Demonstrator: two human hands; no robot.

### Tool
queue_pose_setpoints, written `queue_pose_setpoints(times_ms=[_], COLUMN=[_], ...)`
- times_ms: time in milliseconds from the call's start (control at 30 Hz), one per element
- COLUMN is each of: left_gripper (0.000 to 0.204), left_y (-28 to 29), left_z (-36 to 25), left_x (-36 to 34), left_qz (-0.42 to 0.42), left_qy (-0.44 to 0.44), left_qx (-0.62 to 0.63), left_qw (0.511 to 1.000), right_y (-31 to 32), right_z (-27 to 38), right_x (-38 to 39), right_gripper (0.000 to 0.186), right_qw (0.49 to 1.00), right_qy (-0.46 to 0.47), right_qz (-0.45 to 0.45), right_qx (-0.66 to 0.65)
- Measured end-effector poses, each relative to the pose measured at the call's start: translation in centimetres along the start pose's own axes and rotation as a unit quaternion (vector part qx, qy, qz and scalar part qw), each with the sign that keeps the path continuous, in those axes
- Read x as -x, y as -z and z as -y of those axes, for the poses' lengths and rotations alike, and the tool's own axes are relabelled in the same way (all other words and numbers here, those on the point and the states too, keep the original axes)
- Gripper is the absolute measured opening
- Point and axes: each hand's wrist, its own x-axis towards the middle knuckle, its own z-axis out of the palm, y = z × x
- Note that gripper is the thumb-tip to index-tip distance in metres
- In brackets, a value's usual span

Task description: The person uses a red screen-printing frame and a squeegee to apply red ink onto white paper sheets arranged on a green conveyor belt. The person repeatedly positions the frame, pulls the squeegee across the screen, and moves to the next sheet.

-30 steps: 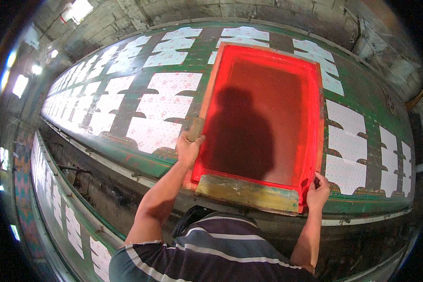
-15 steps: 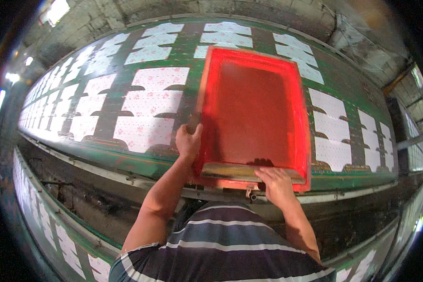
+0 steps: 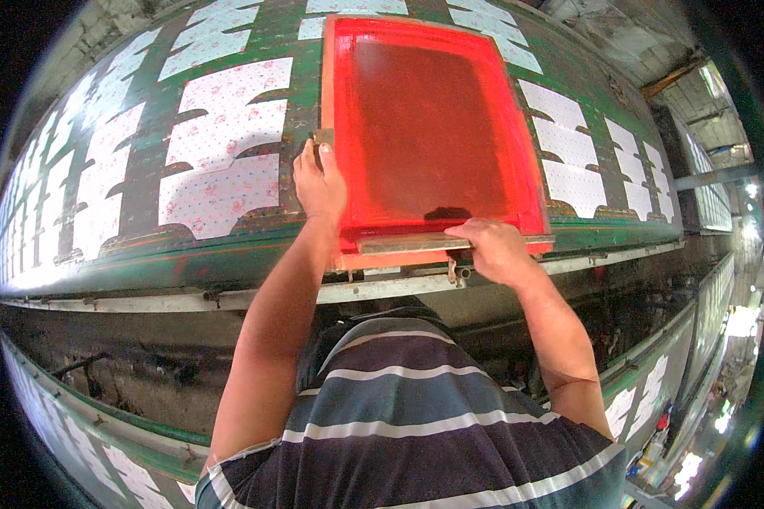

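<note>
A screen printing frame [image 3: 433, 136] lies on the long green table, its mesh dark red inside a bright red border. My left hand [image 3: 320, 182] is closed on the frame's left side, next to a small brown block on that edge. At the frame's near end my right hand [image 3: 497, 248] grips a long wooden squeegee [image 3: 407, 245] near its right end. The squeegee lies crosswise along the near rim, with its narrow edge facing up. Its blade is hidden from me. Dark shadow falls on the mesh just beyond my right hand.
White fabric pieces [image 3: 222, 161] with small printed motifs lie in rows left of the frame, and more fabric pieces [image 3: 566, 157] lie to its right. A metal rail [image 3: 144, 304] with clamps runs along the green table's [image 3: 255, 246] near edge. Another table with fabric stands behind me.
The squeegee has tipped from showing its broad face to showing its narrow edge, nearer the frame's near rim. The whole view has shifted, so table and frame appear higher. Both hands keep their grips.
</note>
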Motion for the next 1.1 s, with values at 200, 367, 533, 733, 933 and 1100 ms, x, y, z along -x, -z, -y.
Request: queue_pose_setpoints(times_ms=[200, 367, 533, 733, 933, 1100], left_gripper=[0.056, 0.053, 0.054, 0.054, 0.050, 0.049], left_y=[-0.2, 0.3, 1.0, 0.9, 1.1, 0.8], left_z=[0.5, -0.2, -1.4, -2.1, -1.8, -1.4], left_x=[-0.1, 0.2, -0.2, 0.3, 0.2, 0.4], left_qz=[0.008, 0.018, 0.032, 0.028, 0.036, 0.017], left_qy=[0.029, 0.034, 0.041, 0.068, 0.104, 0.049], left_qx=[0.062, 0.066, 0.062, 0.064, 0.015, 0.027], left_qw=[0.998, 0.997, 0.997, 0.995, 0.994, 0.998], right_y=[-3.6, -4.1, -2.0, 0.4, 2.1, 7.6], right_z=[0.8, -2.2, -7.3, -15.1, -21.5, -25.1], right_x=[0.4, -5.4, -15.5, -29.6, -42.2, -49.6], right_gripper=[0.064, 0.055, 0.053, 0.046, 0.043, 0.052], right_qw=[0.991, 0.981, 0.977, 0.969, 0.965, 0.992], right_qy=[0.034, 0.043, 0.044, 0.064, 0.048, 0.019], right_qz=[-0.125, -0.177, -0.198, -0.226, -0.229, -0.112], right_qx=[0.033, 0.074, 0.057, 0.071, 0.117, 0.046])
